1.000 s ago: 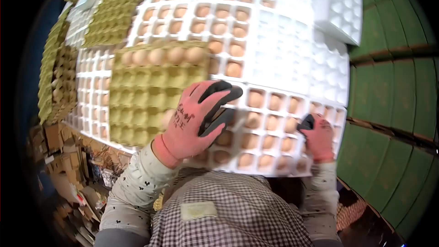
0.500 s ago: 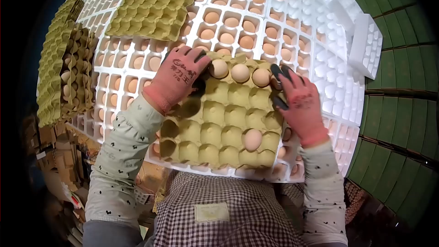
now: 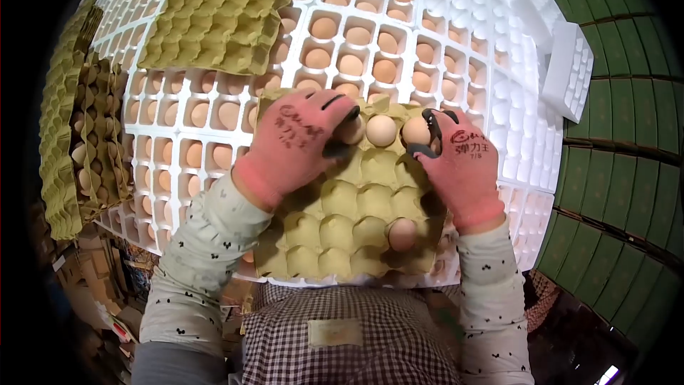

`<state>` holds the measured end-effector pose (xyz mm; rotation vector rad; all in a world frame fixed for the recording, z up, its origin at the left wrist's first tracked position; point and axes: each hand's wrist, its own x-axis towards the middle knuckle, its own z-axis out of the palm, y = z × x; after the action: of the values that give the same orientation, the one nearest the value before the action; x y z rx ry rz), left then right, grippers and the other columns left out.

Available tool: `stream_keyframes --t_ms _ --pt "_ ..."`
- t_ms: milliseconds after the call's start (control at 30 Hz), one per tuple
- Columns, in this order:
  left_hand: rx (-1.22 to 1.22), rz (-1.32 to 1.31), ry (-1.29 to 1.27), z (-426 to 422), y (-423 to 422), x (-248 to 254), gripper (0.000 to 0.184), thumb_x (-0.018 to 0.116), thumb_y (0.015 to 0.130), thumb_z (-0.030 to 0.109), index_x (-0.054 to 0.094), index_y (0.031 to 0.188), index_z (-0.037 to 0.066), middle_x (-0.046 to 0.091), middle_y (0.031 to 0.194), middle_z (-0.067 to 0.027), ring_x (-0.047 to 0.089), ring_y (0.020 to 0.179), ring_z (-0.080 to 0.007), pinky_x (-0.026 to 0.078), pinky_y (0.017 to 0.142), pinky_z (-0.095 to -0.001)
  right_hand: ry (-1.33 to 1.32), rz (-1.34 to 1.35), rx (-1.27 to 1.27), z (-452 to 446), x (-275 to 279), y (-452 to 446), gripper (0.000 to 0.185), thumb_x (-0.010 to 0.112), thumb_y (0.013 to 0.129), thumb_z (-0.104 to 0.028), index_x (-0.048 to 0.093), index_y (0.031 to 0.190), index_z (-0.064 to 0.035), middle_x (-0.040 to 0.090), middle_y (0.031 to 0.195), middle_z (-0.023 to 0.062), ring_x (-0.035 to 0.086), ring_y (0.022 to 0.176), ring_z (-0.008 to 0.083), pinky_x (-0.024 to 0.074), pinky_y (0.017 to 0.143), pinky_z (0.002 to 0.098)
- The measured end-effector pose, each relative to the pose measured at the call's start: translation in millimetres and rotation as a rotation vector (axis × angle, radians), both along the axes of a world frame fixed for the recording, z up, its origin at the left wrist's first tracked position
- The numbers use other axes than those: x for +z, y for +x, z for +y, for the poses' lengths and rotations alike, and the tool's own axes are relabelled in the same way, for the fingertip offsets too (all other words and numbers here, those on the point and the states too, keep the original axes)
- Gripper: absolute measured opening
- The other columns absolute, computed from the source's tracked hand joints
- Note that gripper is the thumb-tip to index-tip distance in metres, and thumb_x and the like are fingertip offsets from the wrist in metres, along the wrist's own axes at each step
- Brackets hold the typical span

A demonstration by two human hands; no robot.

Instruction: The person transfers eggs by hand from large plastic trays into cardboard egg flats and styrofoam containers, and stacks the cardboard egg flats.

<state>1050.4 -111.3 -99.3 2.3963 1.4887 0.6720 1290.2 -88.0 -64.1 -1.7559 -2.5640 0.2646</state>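
Eggs (image 3: 382, 130) line the far row of a pulp tray (image 3: 342, 232) — right hand (image 3: 467, 160) pinching the rightmost, left hand (image 3: 291, 141) curled over another — gripped or not, I can't tell.

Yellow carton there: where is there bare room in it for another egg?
The carton has bare cups between the row of eggs at its far edge and its near edge by the apron, left of the lone egg. The far edge is crowded, with the left hand and right hand at the eggs. Some cups are hidden.
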Motion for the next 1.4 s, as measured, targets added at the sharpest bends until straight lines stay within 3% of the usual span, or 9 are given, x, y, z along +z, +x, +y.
stream_keyframes --t_ms 133,300,467,600,733,933,1133,1267,1400 --pt "0.123 -1.443 -1.073 -15.3 -5.9 30.2 0.048 0.064 0.087 0.011 0.047 0.131 0.0 0.06 0.112 -0.0105 0.063 0.087 -0.0156 0.052 0.072 -0.0283 -0.091 -0.04 -0.017 -21.9 9.9 -36.6 0.067 0.078 0.072 -0.029 0.052 0.131 -0.0124 0.054 0.118 0.0159 0.056 0.106 0.034 0.0503 0.084 0.042" --pt "-0.022 -1.053 -0.64 -37.8 7.3 16.0 0.058 0.062 0.093 0.028 0.042 0.139 -0.001 0.066 0.1 -0.0112 0.062 0.071 -0.0142 0.05 0.062 -0.0283 0.003 0.139 -0.134 -25.6 -32.0 -24.1 0.065 0.079 0.073 -0.029 0.054 0.131 -0.0135 0.05 0.132 0.0178 0.048 0.123 0.0362 0.0448 0.098 0.0415" --pt "-0.068 -1.365 -1.022 -26.8 88.5 49.7 0.058 0.049 0.097 0.038 0.043 0.14 0.0 0.064 0.1 -0.0144 0.062 0.072 -0.0165 0.049 0.06 -0.0286 0.032 0.709 -0.331 -40.3 -18.7 98.4 0.056 0.077 0.077 -0.024 0.057 0.127 -0.0113 0.056 0.118 0.0176 0.058 0.107 0.0357 0.0501 0.088 0.0433" --pt "-0.236 -0.535 -0.448 10.5 221.7 5.8 0.055 0.063 0.088 0.03 0.047 0.135 0.007 0.062 0.115 -0.0168 0.064 0.096 -0.0265 0.05 0.083 -0.038 0.206 -0.098 -0.309 -26.1 -28.4 237.9 0.055 0.077 0.076 -0.028 0.059 0.127 -0.0158 0.058 0.116 0.0125 0.061 0.097 0.0292 0.0521 0.082 0.0388" --pt "-0.171 0.26 -0.27 54.2 305.9 -12.1 0.032 0.071 0.081 0.025 0.06 0.106 0.008 0.058 0.1 -0.012 0.063 0.092 -0.0283 0.05 0.08 -0.0414 0.019 -0.166 -0.14 -1.7 -32.2 288.1 0.057 0.076 0.076 -0.032 0.058 0.128 -0.0187 0.06 0.112 0.0082 0.061 0.097 0.0256 0.0515 0.081 0.0363" --pt "0.123 -0.051 0.073 87.7 351.7 -85.6 0.04 0.067 0.082 0.024 0.057 0.119 0.01 0.054 0.112 -0.0166 0.053 0.105 -0.0353 0.043 0.09 -0.0448 0.362 0.045 -0.132 46.2 -59.1 299.9 0.049 0.071 0.08 -0.03 0.055 0.119 -0.0061 0.058 0.107 0.0122 0.056 0.101 0.0312 0.0461 0.087 0.0413" --pt "-0.09 -0.255 -0.086 -31.7 277.0 18.8 0.052 0.075 0.073 0.027 0.059 0.12 0.01 0.055 0.118 -0.0168 0.054 0.107 -0.0362 0.044 0.09 -0.0448 0.414 0.061 -0.232 60.7 -131.9 315.5 0.052 0.073 0.078 -0.021 0.054 0.124 -0.0041 0.051 0.123 0.0196 0.049 0.11 0.0372 0.0415 0.097 0.046" --pt "0.236 0.037 -0.327 -112.0 171.5 33.6 0.062 0.08 0.062 0.026 0.062 0.12 0.013 0.056 0.124 -0.0159 0.055 0.109 -0.0351 0.045 0.092 -0.0447 0.317 0.423 -0.194 12.1 -68.7 258.3 0.045 0.069 0.082 -0.018 0.056 0.121 -0.0009 0.057 0.115 0.0187 0.054 0.107 0.035 0.0434 0.093 0.0445" --pt "0.15 0.266 -0.183 -139.5 156.3 4.3 0.062 0.078 0.065 0.026 0.058 0.122 0.012 0.055 0.129 -0.0113 0.054 0.108 -0.0347 0.043 0.097 -0.0441 -0.712 0.758 -0.081 -77.8 -39.6 186.6 0.062 0.074 0.077 -0.018 0.05 0.131 0.0012 0.067 0.097 0.0186 0.065 0.086 0.0335 0.0512 0.076 0.0414"
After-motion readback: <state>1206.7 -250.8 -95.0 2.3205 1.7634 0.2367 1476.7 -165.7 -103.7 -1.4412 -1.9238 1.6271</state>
